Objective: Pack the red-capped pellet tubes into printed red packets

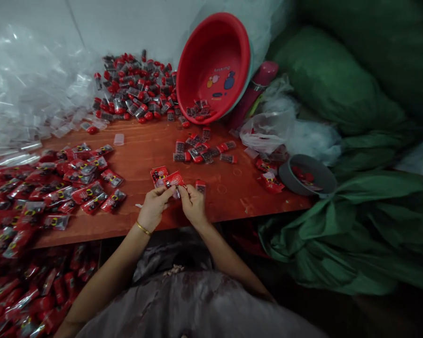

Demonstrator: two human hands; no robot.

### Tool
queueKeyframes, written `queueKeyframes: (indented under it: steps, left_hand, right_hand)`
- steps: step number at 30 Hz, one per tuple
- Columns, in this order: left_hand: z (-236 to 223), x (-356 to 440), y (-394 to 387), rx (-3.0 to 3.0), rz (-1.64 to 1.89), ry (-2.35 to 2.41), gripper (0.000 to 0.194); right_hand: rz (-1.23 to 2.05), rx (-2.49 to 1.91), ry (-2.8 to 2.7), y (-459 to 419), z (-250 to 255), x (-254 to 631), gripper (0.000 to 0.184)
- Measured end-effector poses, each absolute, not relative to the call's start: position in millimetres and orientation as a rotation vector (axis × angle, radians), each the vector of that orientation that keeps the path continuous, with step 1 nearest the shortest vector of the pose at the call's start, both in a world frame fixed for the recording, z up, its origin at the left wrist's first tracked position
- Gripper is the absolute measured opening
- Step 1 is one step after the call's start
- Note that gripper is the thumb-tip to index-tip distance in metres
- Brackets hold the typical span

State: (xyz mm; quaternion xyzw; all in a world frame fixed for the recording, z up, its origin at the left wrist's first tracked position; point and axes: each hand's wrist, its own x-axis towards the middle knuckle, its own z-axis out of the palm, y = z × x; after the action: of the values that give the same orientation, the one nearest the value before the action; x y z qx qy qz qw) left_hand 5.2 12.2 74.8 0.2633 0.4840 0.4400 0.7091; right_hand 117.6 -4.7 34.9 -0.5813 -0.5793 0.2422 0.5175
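Note:
A red printed card (174, 179) is pinched between my left hand (155, 204) and my right hand (193, 203), above the table's front edge. Fingers of both hands are closed at its lower edge; a small pale bit shows between them, too small to name. Just behind my left hand lies a stack of red printed cards (158, 174). Close beside my right fingers lies a small clear container with a red cap and dark contents (200, 186). Several more such containers (199, 150) are scattered farther back on the table.
Packed red pouches (88, 192) pile up at left, with more below the table. Empty clear tubes (28, 94) and a heap of capped containers (137, 89) stand behind. A tilted red basin (211, 51), pink bottle (262, 77), grey bowl (292, 176) and green sacks (338, 75) are right.

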Motion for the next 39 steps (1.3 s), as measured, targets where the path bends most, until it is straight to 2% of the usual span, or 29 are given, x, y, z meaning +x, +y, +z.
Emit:
queueKeyframes:
  steps: [7, 14, 18, 22, 25, 28, 33, 36, 39]
  left_hand:
    - [76.1, 2.3, 10.1, 0.582, 1.038, 1.154, 0.038]
    - [76.0, 2.3, 8.2, 0.511, 1.011, 1.143, 0.04]
    - [70.3, 5.8, 7.9, 0.453, 0.985, 1.135, 0.039]
    - [71.3, 9.9, 6.3, 0.46, 0.993, 1.139, 0.034]
    - [74.9, 13.2, 3.9, 0.533, 1.001, 1.133, 0.034]
    - [76.8, 14.4, 2.1, 0.58, 0.999, 1.123, 0.035]
    - [73.1, 10.4, 3.2, 0.58, 0.946, 1.148, 0.043]
    - [71.1, 8.5, 5.6, 0.562, 0.977, 1.143, 0.041]
    - [71.8, 6.1, 8.6, 0.465, 1.032, 1.13, 0.039]
  right_hand:
    - [0.604, -1.395, -1.478, -15.5, 38.6, 129.6, 0.03]
    - [0.06, -1.988, -1.542, -23.9, 26.2, 175.5, 0.044]
    - [-0.001, -2.229, -1.567, -24.2, 16.2, 183.5, 0.052]
    - [0.073, -1.939, -1.55, -25.3, 24.6, 174.8, 0.046]
    - [0.463, -1.581, -1.522, -25.4, 36.3, 164.2, 0.037]
    - [0.799, -1.425, -1.422, -24.0, 43.0, 156.2, 0.032]
    - [0.674, -1.421, -1.492, -22.2, 45.1, 152.0, 0.028]
    - [0.549, -1.486, -1.57, -23.0, 44.9, 152.8, 0.034]
    - [0.338, -1.739, -1.624, -24.6, 41.3, 160.8, 0.041]
